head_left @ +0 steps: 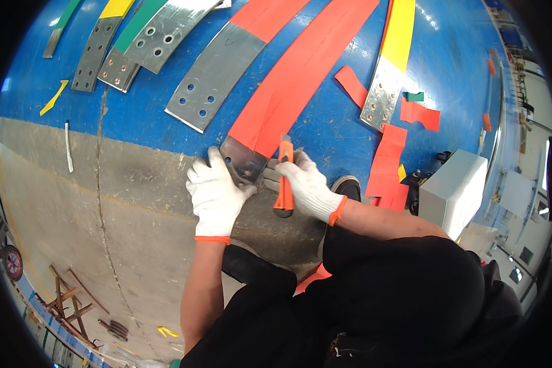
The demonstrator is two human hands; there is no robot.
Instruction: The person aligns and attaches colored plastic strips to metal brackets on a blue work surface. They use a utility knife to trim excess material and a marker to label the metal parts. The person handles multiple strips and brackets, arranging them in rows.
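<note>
A long flat metal bar (244, 157) with a red covering (297, 83) runs away from me toward the far right. Its bare grey end, drilled with holes, points at me. My left hand (216, 193), in a white glove with an orange cuff, grips the near left corner of that end, thumb along the near edge. In my gloved right hand (308, 187) is an orange utility knife (284, 178), held upright beside the bar's right edge. Its blade tip points away from me, near the lower edge of the red covering. Some right-hand fingers are hidden behind the knife.
Other drilled bars with red (217, 73), yellow (389, 80) and green coverings lie on the blue floor (147, 122). Red offcuts (387, 161) are scattered at right by a white box (455, 191). A brown metal frame (73, 300) stands at lower left.
</note>
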